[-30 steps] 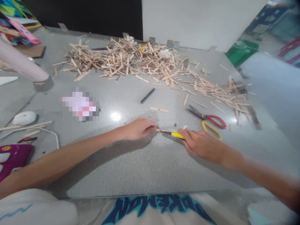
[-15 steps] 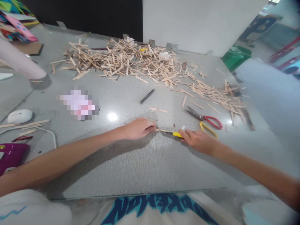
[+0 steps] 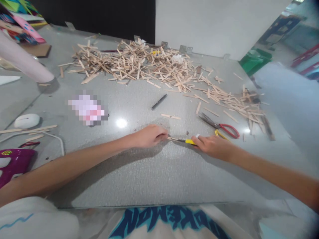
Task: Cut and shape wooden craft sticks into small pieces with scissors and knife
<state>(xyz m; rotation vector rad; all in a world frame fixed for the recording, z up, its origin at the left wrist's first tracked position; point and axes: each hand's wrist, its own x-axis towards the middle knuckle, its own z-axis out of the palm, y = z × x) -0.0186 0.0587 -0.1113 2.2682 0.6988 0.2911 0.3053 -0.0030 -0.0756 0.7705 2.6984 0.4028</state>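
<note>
Between my hands lies a thin wooden stick [image 3: 171,138], its left end pinched in the closed fingers of my left hand [image 3: 153,135]. My right hand [image 3: 211,146] is closed round a yellow-handled utility knife [image 3: 189,141]. The dark blade points left and lies along the stick, touching or very near it. Just beyond my hands, a short wooden stick [image 3: 170,117] rests on the grey table [image 3: 149,179]. Scissors [image 3: 219,126] with a red and a yellow handle lie open past my right hand.
A long heap of wooden sticks [image 3: 139,64] spreads along the back and right. A black pen [image 3: 159,101] lies mid-table. At the left are a white mouse [image 3: 27,120], a purple device [image 3: 17,162], a pink roll [image 3: 32,63] and a blurred-out object [image 3: 87,108]. A green bin [image 3: 256,61] stands beyond the table.
The whole view has shifted slightly, so things appear a little further right. Both hands keep their holds on the stick and knife, with hardly any movement between them.
</note>
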